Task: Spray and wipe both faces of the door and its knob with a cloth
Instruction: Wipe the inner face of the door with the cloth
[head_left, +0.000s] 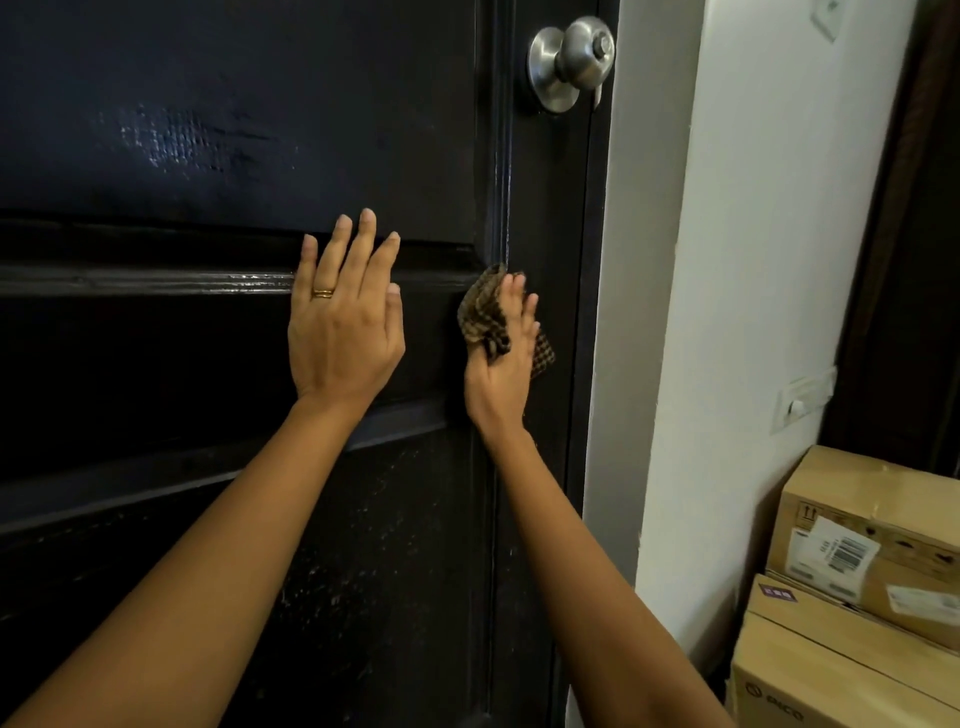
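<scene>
A black panelled door fills most of the view, with a wet sheen on its upper panel. Its silver round knob sits at the upper right near the door's edge. My left hand lies flat on the door's middle rail, fingers straight and spread, a gold ring on one finger. To its right, my right hand presses a bunched brown checked cloth against the door's right stile, well below the knob. No spray bottle is in view.
A pale door frame and white wall stand right of the door. A wall switch sits low on that wall. Stacked cardboard boxes fill the lower right corner.
</scene>
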